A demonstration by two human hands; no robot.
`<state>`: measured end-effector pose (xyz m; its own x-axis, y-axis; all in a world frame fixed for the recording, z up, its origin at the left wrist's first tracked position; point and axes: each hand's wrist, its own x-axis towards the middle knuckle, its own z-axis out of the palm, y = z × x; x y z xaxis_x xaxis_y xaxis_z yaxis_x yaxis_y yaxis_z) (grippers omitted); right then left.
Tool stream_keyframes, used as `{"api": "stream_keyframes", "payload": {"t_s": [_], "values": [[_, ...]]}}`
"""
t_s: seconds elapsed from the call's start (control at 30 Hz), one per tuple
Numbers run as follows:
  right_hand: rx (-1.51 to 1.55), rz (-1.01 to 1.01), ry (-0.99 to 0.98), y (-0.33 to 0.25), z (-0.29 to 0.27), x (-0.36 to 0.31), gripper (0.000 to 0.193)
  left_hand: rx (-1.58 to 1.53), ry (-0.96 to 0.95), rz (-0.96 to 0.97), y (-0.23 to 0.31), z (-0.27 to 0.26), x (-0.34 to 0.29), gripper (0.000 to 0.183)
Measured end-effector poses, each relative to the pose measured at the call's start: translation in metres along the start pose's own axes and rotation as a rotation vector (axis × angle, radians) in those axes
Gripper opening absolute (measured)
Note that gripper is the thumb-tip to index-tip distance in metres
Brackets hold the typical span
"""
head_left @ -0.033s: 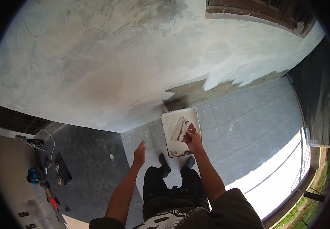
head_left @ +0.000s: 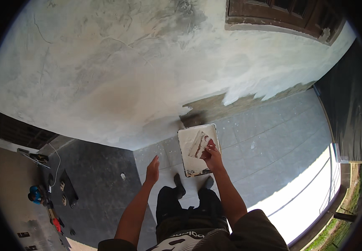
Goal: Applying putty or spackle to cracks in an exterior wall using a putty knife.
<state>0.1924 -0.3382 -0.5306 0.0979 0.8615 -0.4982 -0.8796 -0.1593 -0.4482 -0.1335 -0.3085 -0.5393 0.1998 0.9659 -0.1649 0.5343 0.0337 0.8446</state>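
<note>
Far off to the left of both hands, down by the dark floor covering (head_left: 101,188), a scatter of small tools (head_left: 49,201) and a white cable (head_left: 56,165), too small to tell apart. Left hand (head_left: 152,169) out in front of the body, empty, fingers straight and close together, palm flat, touching nothing, floor below it. Between the hands and lower, two dark shoes (head_left: 193,186) on the pale tiled floor (head_left: 269,146). Right hand (head_left: 211,154) closed round a flat plastering blade (head_left: 199,144), which is smeared white and brown and laid against the white tray (head_left: 189,161). Tray sits on the floor just ahead of the shoes, directly under the right hand, its far edge near the foot of the wall. Above both hands, plastered wall (head_left: 139,71), white and grey, with a bare brown strip (head_left: 214,106) at the base just beyond the tray. Up to the right, a dark wooden frame (head_left: 281,16); further right, black sheeting (head_left: 348,108)
</note>
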Motion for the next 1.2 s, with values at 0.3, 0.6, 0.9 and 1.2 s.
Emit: {"api": "stream_keyframes", "payload": {"t_s": [0.3,0.6,0.9,1.2], "values": [[0.156,-0.199,-0.256,-0.050,0.131,-0.030,0.047,-0.005,0.009,0.481,0.201,-0.104,0.104,0.051],[0.153,-0.564,-0.291,-0.072,0.249,-0.045,0.035,0.202,0.007,1.011,0.344,-0.224,0.119,0.058],[-0.124,-1.182,-0.143,-0.099,0.360,-0.077,0.023,0.522,0.363,1.483,0.429,-0.324,0.140,0.063],[-0.834,-2.079,-0.060,-0.175,0.480,-0.059,0.034,0.716,0.498,1.496,0.403,-0.341,0.191,0.065]]}}
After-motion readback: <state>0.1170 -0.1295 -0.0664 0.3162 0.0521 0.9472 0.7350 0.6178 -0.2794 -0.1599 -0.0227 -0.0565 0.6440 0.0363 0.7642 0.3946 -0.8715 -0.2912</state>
